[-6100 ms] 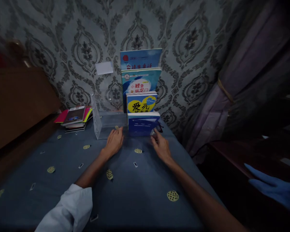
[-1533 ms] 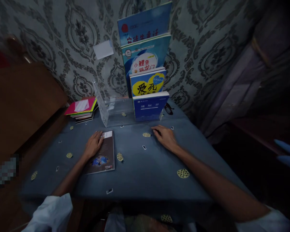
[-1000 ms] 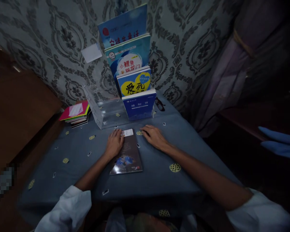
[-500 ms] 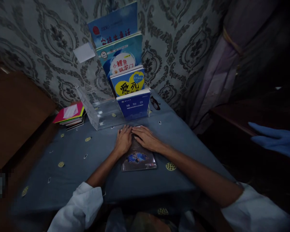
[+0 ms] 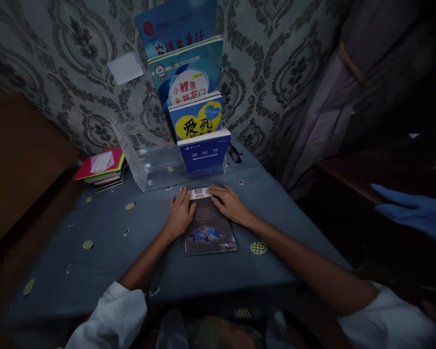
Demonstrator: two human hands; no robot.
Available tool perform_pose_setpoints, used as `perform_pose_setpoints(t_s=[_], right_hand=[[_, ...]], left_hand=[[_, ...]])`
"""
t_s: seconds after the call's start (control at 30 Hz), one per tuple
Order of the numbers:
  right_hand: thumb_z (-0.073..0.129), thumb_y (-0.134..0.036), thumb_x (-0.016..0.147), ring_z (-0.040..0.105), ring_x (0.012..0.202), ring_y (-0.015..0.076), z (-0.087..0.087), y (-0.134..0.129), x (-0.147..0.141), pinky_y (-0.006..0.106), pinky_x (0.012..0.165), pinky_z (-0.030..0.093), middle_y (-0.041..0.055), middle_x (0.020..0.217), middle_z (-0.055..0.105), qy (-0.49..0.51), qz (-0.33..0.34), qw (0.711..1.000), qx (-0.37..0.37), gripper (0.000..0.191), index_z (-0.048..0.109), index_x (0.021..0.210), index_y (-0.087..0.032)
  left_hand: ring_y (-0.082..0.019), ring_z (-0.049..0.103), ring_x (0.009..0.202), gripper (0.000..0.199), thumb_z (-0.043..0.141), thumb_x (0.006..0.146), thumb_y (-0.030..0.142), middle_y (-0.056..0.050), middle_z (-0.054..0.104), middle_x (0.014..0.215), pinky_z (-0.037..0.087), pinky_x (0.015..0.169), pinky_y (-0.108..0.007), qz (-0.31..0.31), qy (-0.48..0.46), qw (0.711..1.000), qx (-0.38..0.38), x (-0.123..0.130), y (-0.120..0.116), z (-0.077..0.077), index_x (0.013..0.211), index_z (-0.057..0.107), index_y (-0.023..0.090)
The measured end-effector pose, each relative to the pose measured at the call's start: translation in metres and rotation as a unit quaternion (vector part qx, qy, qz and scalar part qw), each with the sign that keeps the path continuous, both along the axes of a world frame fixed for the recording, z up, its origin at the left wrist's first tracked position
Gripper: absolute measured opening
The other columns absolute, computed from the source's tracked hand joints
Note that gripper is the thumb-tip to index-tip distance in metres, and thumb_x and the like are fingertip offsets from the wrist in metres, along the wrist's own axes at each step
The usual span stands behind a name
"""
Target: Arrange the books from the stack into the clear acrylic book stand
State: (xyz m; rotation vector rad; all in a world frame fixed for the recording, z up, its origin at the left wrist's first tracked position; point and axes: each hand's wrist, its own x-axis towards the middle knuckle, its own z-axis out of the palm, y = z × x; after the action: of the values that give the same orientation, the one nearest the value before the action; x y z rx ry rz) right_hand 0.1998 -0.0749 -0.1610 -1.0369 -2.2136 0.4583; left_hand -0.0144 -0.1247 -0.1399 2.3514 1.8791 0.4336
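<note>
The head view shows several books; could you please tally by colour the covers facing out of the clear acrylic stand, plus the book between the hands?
Blue: 2, red-lettered top cover and white-lettered lowest cover
Teal: 1, cover with white oval
Blue and yellow: 1, cover with yellow heart
Dark brown: 1, glossy flat book
Total: 5

The book [image 5: 210,219] lies on the table [image 5: 111,257] before the rack [image 5: 135,167], a stack [image 5: 103,167] left.

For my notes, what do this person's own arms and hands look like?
Both the left hand and right hand are bare, with no glove, ring or watch visible. The left sleeve and right sleeve are whitish, loose and creased, ending well short of the wrists; no markings show on them.
</note>
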Motion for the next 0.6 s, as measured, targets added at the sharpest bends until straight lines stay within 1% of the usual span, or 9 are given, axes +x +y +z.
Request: perform_pose_setpoints(t_s=[0.17,0.27,0.43,0.6], right_hand=[[0.050,-0.015,0.093,0.062,0.128,0.0259,0.003,0.010,0.005,0.051,0.111,0.046,0.0073,0.133,0.070,0.077,0.013,0.996,-0.048,0.040,0.070,0.126,-0.026],[0.050,-0.014,0.092,0.066,0.121,0.0248,0.003,0.015,0.006,0.048,0.108,0.049,0.0057,0.128,0.073,0.118,0.010,0.990,-0.082,0.039,0.072,0.123,-0.025],[0.049,-0.017,0.094,0.068,0.117,0.0237,0.004,0.019,0.008,0.044,0.106,0.051,0.0056,0.126,0.074,0.160,0.005,0.978,-0.132,0.037,0.073,0.122,-0.022],[0.049,-0.017,0.095,0.068,0.118,0.0224,0.006,0.021,0.008,0.043,0.107,0.050,0.0048,0.125,0.074,0.187,0.006,0.970,-0.153,0.036,0.074,0.120,-0.023]], left_hand=[[-0.028,0.029,0.153,0.051,0.036,0.105,0.033,-0.016,0.037,0.161,0.029,0.121,-0.055,0.002,0.003,1.000,0.009,0.001,0.001,-0.002,0.152,0.040,0.015],[-0.027,0.028,0.153,0.050,0.036,0.105,0.033,-0.016,0.037,0.162,0.029,0.121,-0.053,0.005,0.009,1.000,0.011,0.001,0.000,-0.001,0.152,0.040,0.015],[-0.026,0.028,0.153,0.050,0.036,0.105,0.031,-0.015,0.036,0.162,0.028,0.122,-0.054,-0.009,0.021,1.000,0.006,0.002,-0.001,0.002,0.152,0.040,0.015],[-0.026,0.028,0.153,0.051,0.036,0.105,0.032,-0.015,0.035,0.162,0.025,0.122,-0.056,-0.037,0.039,0.999,-0.004,0.002,0.001,0.006,0.152,0.039,0.014]])
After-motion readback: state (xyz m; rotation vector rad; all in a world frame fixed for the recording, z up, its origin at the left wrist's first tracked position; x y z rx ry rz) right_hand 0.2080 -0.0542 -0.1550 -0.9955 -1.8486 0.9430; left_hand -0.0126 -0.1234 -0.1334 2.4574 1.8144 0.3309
